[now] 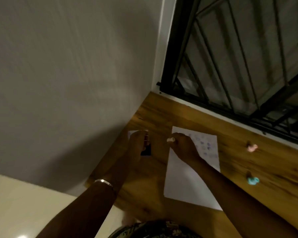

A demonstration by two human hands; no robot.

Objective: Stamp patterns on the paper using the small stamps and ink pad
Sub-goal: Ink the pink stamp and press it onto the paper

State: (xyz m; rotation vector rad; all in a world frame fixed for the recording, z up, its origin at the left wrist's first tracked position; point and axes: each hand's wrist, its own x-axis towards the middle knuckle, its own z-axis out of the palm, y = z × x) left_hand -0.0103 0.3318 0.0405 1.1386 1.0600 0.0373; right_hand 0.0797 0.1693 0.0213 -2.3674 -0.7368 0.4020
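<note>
A white sheet of paper (187, 182) lies on the wooden table (144, 177), with several bluish stamp marks near its far right corner. My right hand (184, 146) hovers over the paper's far left corner, shut on a small pale pink stamp (171, 139) that sticks out to the left. My left hand (138, 146) rests on the dark ink pad (147, 150), whose white lid (132, 133) stands open behind it; my fingers hide most of the pad.
A pink stamp (251, 147) and a teal stamp (252, 180) lie on the table right of the paper. A grey wall borders the table on the left. A window with black bars (230, 66) runs along the far edge.
</note>
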